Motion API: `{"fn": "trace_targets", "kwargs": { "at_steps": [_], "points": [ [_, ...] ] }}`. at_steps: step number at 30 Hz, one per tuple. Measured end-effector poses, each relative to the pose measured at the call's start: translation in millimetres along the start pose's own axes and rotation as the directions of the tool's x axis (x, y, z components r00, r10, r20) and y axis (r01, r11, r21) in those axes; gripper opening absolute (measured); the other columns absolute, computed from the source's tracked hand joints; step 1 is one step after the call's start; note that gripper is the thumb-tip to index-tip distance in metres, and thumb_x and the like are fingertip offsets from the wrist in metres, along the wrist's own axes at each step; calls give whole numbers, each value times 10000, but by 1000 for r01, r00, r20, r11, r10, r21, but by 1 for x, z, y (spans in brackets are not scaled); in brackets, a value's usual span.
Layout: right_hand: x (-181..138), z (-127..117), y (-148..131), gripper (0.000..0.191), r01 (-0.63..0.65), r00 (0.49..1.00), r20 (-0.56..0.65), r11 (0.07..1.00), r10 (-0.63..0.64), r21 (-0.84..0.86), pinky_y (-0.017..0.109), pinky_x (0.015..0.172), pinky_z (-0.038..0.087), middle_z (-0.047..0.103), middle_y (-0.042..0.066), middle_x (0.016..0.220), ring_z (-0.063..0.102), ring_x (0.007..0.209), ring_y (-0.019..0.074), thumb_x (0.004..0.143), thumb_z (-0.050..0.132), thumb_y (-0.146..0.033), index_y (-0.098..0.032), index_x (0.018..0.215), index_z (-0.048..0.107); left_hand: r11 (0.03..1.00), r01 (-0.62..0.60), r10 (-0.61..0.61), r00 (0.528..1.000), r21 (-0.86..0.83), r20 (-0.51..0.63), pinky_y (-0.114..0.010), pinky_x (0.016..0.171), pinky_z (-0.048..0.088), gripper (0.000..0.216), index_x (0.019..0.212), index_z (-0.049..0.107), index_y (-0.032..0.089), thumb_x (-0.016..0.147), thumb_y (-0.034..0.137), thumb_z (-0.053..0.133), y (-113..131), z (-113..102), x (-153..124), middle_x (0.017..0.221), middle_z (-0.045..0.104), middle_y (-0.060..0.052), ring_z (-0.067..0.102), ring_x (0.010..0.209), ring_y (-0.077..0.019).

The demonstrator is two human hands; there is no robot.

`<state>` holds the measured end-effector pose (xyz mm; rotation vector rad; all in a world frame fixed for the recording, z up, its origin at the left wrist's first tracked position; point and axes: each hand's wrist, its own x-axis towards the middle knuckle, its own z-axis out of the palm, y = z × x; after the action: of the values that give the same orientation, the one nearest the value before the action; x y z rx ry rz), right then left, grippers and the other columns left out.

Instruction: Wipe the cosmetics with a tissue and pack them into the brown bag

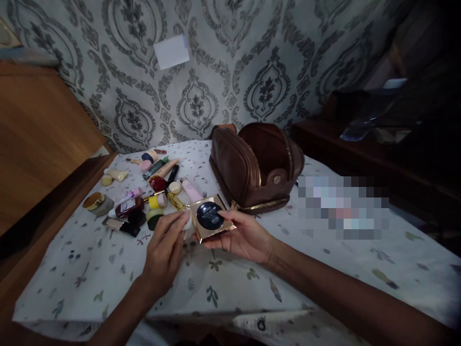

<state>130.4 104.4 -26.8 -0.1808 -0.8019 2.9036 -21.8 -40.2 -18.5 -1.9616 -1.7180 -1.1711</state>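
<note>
A square gold compact (211,217) with a round dark centre rests on the fingers of my right hand (243,236), which grips it from below, palm up. My left hand (165,250) reaches in from the left, its fingertips pinched at the compact's left edge, touching it. Both hands hover just above the white leaf-patterned tablecloth (223,283). Behind the compact stands a brown leather cosmetics bag (254,166), zipped open at the top.
Several cosmetics lie scattered at the left: tubes, small jars, a dark red bottle (127,206), a gold-lidded jar (95,202). A wooden surface (39,125) rises at far left. Patterned wallpaper (223,72) is behind; dark furniture (378,144) at right.
</note>
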Motion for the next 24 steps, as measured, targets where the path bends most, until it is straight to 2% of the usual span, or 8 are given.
{"fn": "trace_targets", "kwargs": {
  "at_steps": [5, 10, 13, 16, 18, 20, 22, 24],
  "points": [
    [-1, 2, -1, 207, 64, 996, -70, 998, -62, 19, 386, 851, 564, 751, 97, 912, 706, 902, 211, 872, 588, -201, -87, 1026, 667, 969, 227, -223, 974, -97, 47, -325, 935, 521, 406, 1354, 534, 238, 960, 156, 489, 10, -1, 1, 1233, 623, -82, 601, 1142, -189],
    [1, 2, -1, 202, 151, 975, -159, 988, -152, -18, 341, 812, 566, 745, 64, 970, 696, 904, 181, 846, 675, -211, -152, 1040, 664, 938, 287, -271, 957, -193, 107, -296, 897, 534, 360, 1300, 592, 228, 951, 186, 513, 18, -4, -4, 1179, 676, -70, 640, 1094, -185],
    [2, 3, 3, 275, 195, 965, -151, 971, -215, -135, 296, 757, 558, 728, 46, 983, 680, 865, 159, 804, 740, -258, -176, 1053, 659, 906, 369, -349, 928, -205, 128, -274, 863, 538, 340, 1282, 611, 232, 954, 222, 523, 14, -6, -7, 1183, 680, -56, 657, 1051, -174],
    [2, 5, 8, 379, 238, 957, -72, 899, -282, -367, 246, 712, 531, 702, 35, 1005, 650, 865, 148, 778, 768, -329, -192, 1106, 638, 854, 468, -449, 884, -228, 133, -274, 887, 528, 337, 1283, 610, 219, 964, 270, 515, 5, -8, -6, 1193, 679, -50, 659, 1050, -170],
    [0, 7, 9, 410, 276, 946, 16, 780, -324, -561, 263, 755, 521, 684, 42, 1040, 632, 914, 165, 802, 737, -377, -198, 1151, 618, 849, 481, -471, 877, -218, 99, -293, 933, 513, 341, 1280, 611, 204, 965, 293, 518, -1, -9, -4, 1198, 680, -56, 649, 1085, -180],
    [-2, 8, 10, 392, 322, 923, 102, 601, -370, -731, 324, 865, 504, 663, 62, 1088, 611, 989, 198, 861, 664, -397, -197, 1192, 598, 880, 445, -443, 895, -166, 51, -303, 944, 509, 328, 1265, 619, 201, 963, 289, 524, -4, -11, -1, 1197, 679, -61, 641, 1103, -187],
    [-4, 8, 10, 355, 356, 885, 178, 378, -431, -855, 394, 970, 456, 633, 90, 1149, 579, 1071, 234, 909, 592, -358, -201, 1227, 582, 931, 355, -355, 935, -83, 16, -315, 942, 512, 312, 1257, 617, 203, 966, 241, 509, -4, -12, 3, 1201, 670, -70, 627, 1121, -193],
    [-5, 5, 12, 349, 369, 837, 259, 146, -482, -918, 440, 1011, 426, 599, 111, 1196, 547, 1122, 256, 926, 544, -275, -218, 1270, 560, 976, 217, -217, 976, 3, 5, -332, 945, 513, 330, 1269, 600, 202, 964, 162, 481, 0, -11, 5, 1207, 652, -85, 608, 1135, -196]
  ]
}}
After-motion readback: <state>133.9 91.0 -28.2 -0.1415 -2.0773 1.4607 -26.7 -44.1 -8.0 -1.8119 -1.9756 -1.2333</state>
